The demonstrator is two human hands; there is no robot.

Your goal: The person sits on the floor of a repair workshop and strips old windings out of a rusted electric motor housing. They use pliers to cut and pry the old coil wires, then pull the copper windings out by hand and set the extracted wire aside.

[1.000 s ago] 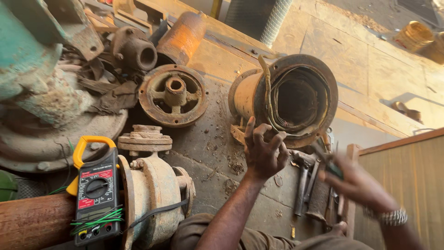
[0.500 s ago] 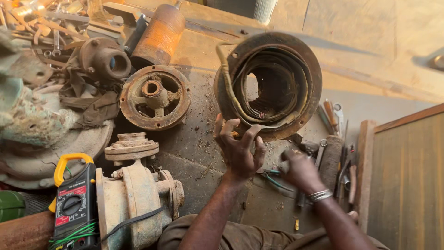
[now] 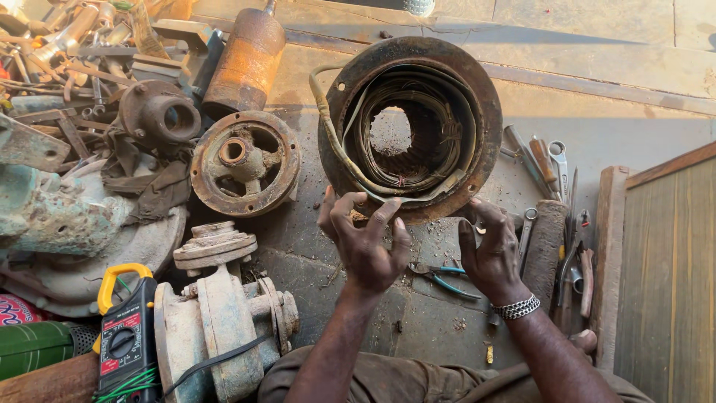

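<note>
Gripping motor stator (image 3: 411, 127), pliers (image 3: 440, 276) nearby
</note>
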